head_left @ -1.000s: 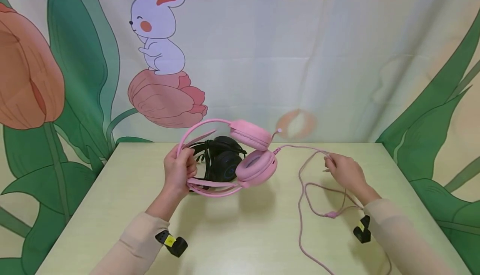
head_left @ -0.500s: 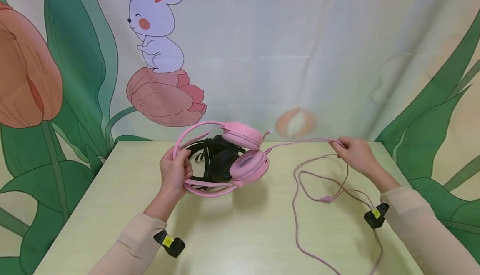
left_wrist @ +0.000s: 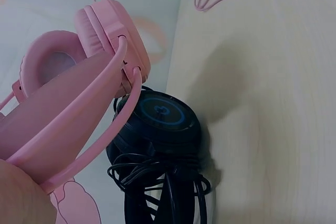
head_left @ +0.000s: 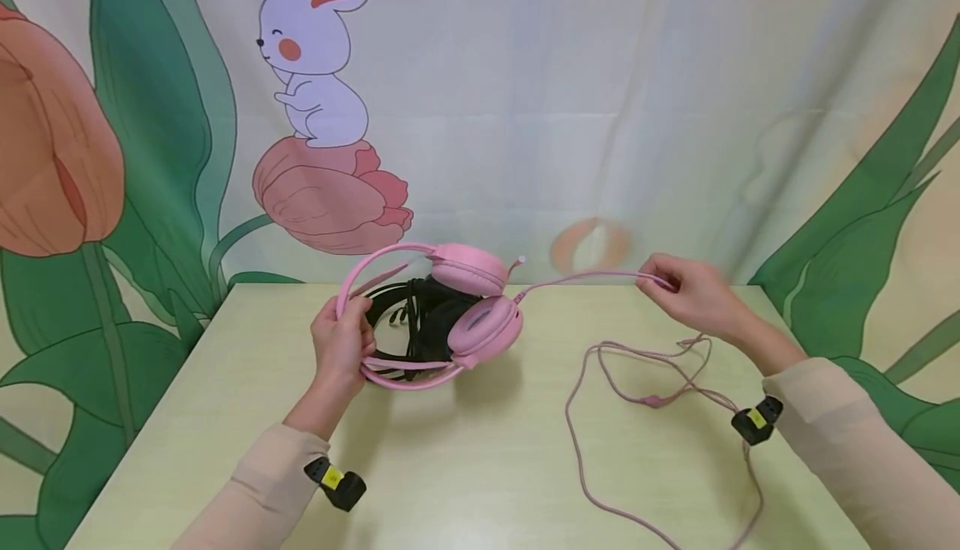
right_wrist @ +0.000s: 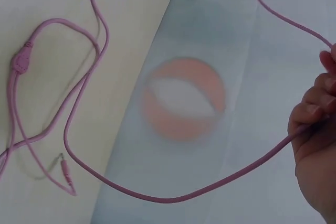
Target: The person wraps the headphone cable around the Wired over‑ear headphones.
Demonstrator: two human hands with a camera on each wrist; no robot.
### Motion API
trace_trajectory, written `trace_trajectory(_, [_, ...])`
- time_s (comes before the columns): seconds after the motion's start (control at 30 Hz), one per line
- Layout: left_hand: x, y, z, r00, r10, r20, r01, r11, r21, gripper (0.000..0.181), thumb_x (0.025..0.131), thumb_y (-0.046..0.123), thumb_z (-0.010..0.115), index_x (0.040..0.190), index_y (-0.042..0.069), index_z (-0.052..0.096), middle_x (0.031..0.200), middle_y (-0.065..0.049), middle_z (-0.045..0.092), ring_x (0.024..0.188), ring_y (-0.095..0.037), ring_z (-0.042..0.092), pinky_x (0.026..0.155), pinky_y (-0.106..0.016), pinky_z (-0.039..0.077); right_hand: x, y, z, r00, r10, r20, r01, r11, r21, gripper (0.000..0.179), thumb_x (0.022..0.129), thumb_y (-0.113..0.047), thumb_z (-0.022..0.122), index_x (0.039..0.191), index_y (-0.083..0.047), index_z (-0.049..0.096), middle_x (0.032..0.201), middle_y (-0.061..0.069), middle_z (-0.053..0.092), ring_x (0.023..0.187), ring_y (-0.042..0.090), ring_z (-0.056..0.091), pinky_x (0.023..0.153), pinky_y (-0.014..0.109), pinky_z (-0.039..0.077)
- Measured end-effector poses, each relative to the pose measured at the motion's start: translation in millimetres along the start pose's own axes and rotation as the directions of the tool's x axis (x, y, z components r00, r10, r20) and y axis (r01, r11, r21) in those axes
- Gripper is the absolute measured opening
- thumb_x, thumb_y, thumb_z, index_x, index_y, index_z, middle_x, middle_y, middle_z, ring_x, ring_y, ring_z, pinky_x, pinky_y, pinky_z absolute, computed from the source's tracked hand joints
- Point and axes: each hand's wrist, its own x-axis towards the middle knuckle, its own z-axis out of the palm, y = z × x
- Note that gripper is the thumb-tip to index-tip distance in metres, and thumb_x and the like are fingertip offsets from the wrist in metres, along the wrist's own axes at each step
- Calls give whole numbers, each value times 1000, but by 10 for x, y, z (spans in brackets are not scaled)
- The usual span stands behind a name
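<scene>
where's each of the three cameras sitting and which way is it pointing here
Head: on the person's head, looking forward and down at the table; both sleeved forearms, left hand and right hand show.
Left wrist: looks past that hand at the pink headset and black headset; a bit of the hand shows.
Right wrist: looks along the pink cable; fingers show.
Shared: head and left wrist both show both headsets; head and right wrist share the cable.

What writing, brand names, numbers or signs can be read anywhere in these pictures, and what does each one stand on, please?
None can be read.
Backdrop: faint orange marks along its top edge, too washed out to read.
Black headset: a small emblem inside the blue ring on its earcup, too blurred to read.
Pink headset, pink cable: no writing visible.
</scene>
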Motion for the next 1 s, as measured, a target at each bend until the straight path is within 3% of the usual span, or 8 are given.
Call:
trace_trajectory(0.23, [22, -23, 22, 999, -37, -17, 38, 998, 49, 13, 84, 11, 53, 77, 10, 41, 44, 7, 35, 35, -5, 29, 34, -16, 23, 114, -252, 4, 978, -191, 83, 192, 981, -1, 18, 87, -9, 58, 93, -24, 66, 58, -12, 37, 50, 2, 30, 47, 19, 29])
trace_trajectory(0.4, [21, -30, 65, 999, -51, 16, 49, 996, 79, 14, 84, 11, 53, 78, 9, 40, 43, 7, 33, 34, -5, 29, 34, -17, 23, 203, -466, 2, 950, -295, 101, 299, 954, -23, 19, 85, -9, 60, 95, -25, 67, 55, -15, 34, 49, -1, 27, 47, 17, 27])
trace_trajectory(0.67, [48, -23, 193, 993, -96, 75, 86, 988, 131, 14, 86, 14, 54, 82, 8, 42, 43, 6, 32, 33, -6, 27, 34, -18, 22, 339, -755, 39, 891, -424, 163, 440, 895, -76, 17, 83, -15, 63, 97, -22, 69, 65, -16, 51, 53, -3, 34, 47, 16, 31])
trace_trajectory(0.8, [49, -21, 272, 989, -111, 93, 95, 982, 165, 14, 86, 14, 54, 81, 9, 42, 44, 6, 31, 33, -6, 28, 34, -18, 23, 405, -881, 71, 853, -485, 193, 507, 857, -87, 12, 82, -16, 64, 92, -19, 69, 66, -15, 54, 53, -4, 34, 47, 16, 30])
trace_trajectory(1.0, [26, -46, 374, 986, -90, 140, 59, 975, 213, 15, 84, 15, 55, 80, 8, 42, 42, 6, 31, 34, -6, 27, 35, -18, 22, 482, -1050, 157, 772, -581, 259, 619, 780, -95, 5, 84, -18, 62, 86, -18, 66, 72, -14, 59, 56, -2, 43, 52, 15, 37])
